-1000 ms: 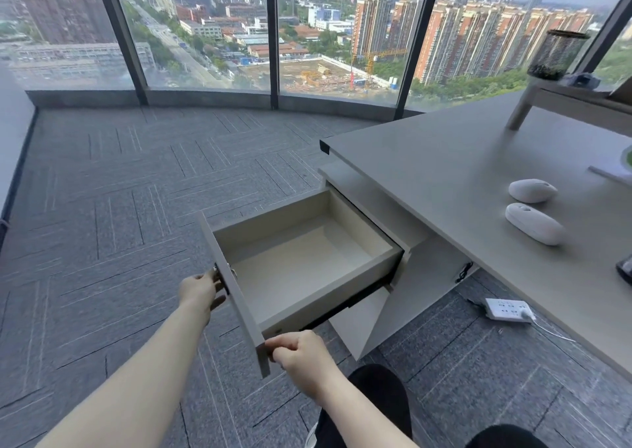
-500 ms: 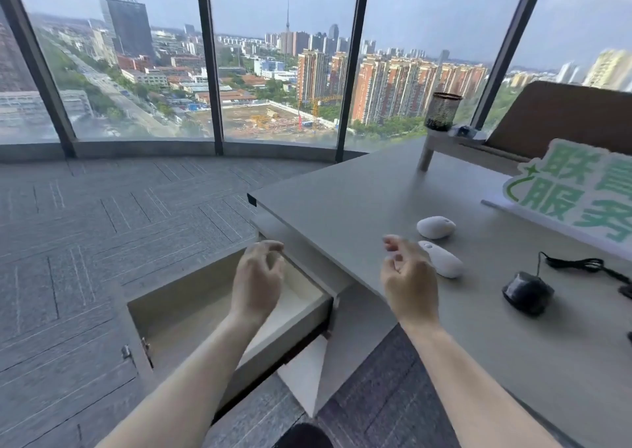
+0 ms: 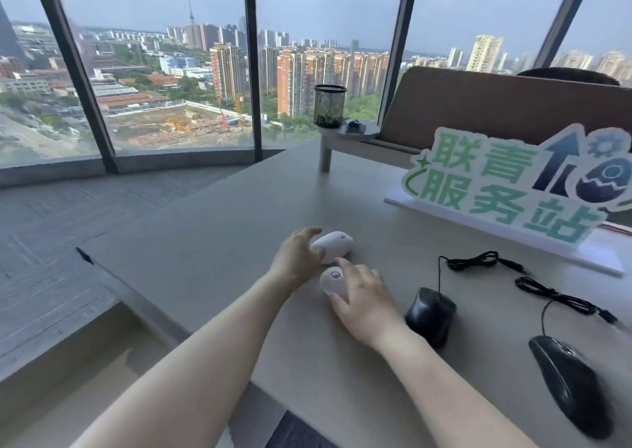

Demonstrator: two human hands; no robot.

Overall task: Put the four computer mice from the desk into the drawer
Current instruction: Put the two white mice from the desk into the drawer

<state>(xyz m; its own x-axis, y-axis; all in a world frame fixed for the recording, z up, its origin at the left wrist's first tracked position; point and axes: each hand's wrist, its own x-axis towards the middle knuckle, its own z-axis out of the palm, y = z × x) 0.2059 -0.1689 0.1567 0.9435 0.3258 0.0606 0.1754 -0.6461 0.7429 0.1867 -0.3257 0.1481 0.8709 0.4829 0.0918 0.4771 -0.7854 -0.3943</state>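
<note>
The step in hand looks like the first pick-up: both hands reach across the pale grey desk at once. The left hand curls its fingers against the near end of the far rounded white mouse; the right hand lies palm-down over the nearer white oval mouse, fingers spread, neither grip yet closed. Two black corded mice wait to the right. Next, each hand must close, lift and swing left toward the drawer, low at the frame's left.
</note>
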